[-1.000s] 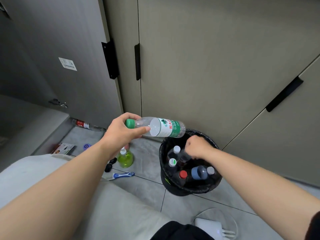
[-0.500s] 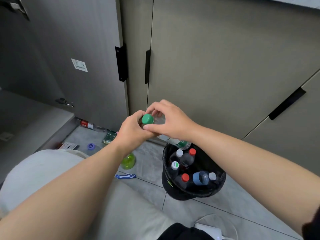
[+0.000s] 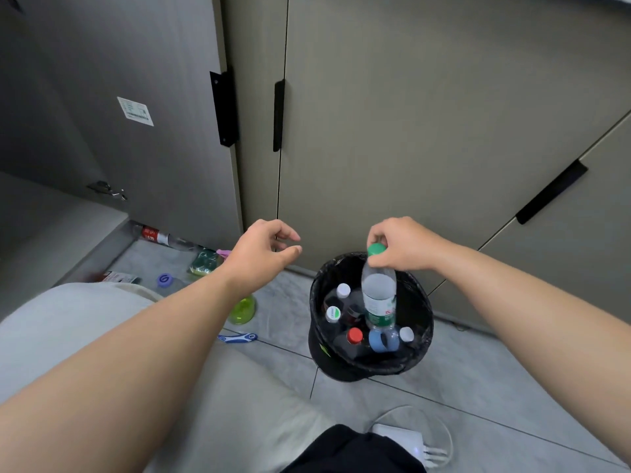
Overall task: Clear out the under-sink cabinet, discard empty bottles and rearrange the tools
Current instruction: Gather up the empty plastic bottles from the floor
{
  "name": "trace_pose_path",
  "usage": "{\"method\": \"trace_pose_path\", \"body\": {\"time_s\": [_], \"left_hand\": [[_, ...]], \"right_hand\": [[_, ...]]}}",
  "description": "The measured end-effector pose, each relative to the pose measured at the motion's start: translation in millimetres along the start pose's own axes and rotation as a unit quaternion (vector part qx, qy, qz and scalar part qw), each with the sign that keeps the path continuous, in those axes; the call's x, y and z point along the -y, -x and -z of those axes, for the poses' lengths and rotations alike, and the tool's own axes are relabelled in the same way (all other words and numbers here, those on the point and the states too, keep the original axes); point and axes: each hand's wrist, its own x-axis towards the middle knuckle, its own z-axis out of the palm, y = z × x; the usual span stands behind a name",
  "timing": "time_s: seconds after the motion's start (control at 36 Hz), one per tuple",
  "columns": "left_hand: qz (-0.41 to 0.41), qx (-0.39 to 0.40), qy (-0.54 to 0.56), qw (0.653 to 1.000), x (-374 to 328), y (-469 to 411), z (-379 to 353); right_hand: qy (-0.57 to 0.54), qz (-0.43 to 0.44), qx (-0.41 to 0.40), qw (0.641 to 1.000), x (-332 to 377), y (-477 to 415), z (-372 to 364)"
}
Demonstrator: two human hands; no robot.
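Note:
My right hand (image 3: 401, 245) pinches the green cap of a clear plastic water bottle (image 3: 378, 302) with a green label. The bottle hangs upright, its lower half inside the black bin (image 3: 420, 302). Several capped bottles lie in the bin, among them a red-capped one (image 3: 354, 336) and a blue-capped one (image 3: 379, 340). My left hand (image 3: 264, 252) hovers left of the bin with loosely curled fingers, holding nothing.
An open cabinet door (image 3: 136, 107) stands at left. On the grey tiles lie a red-labelled bottle (image 3: 157, 236), a green sponge (image 3: 204, 262), a yellow-green bottle (image 3: 242, 310), a blue-white tool (image 3: 239, 337) and a purple cap (image 3: 165, 279). A white charger (image 3: 403, 438) sits near my knee.
The bottle passed from my left hand to my right, which now holds it by the cap and has lowered it upright into the bin. My left hand let go and drew back left.

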Motion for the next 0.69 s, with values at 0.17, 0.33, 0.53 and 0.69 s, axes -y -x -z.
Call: {"method": "trace_pose_path", "body": {"time_s": [0.17,0.33,0.53,0.69], "left_hand": [[0.005,0.013,-0.018,1.0,2.5,1.2,-1.0],[0.014,0.019,-0.022,0.999,0.5,5.5,2.2],[0.014,0.027,-0.034,0.999,1.8,6.7,3.4],[0.023,0.039,-0.075,0.996,12.0,6.0,5.6]], "right_hand": [[-0.057,-0.084,0.128,0.987,-16.7,5.7,-38.1],[0.015,-0.092,0.271,0.958,-17.8,13.9,-91.5],[0.107,-0.122,0.262,0.951,-23.9,24.8,-145.7],[0.108,-0.136,0.267,0.948,-27.2,24.0,-152.5]]}}
